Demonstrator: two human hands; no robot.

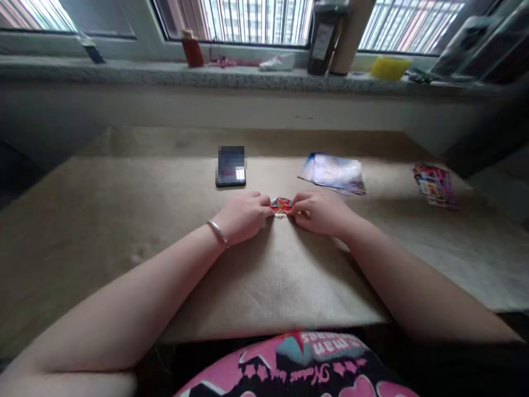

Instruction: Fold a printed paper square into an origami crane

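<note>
My left hand (243, 214) and my right hand (320, 212) meet at the middle of the table. Both pinch a small folded piece of red patterned paper (282, 206) from either side, fingers curled and pressed on it. The paper lies low on the tan table cover (124, 220). A silver bangle sits on my left wrist. Most of the paper is hidden by my fingertips.
A dark phone (230, 166) lies just beyond my hands. A stack of bluish printed sheets (334, 172) is at the right back, and a colourful stack (435, 183) farther right. The windowsill behind holds a red container (192, 51), a dark bottle (324, 38) and a yellow object (389, 67).
</note>
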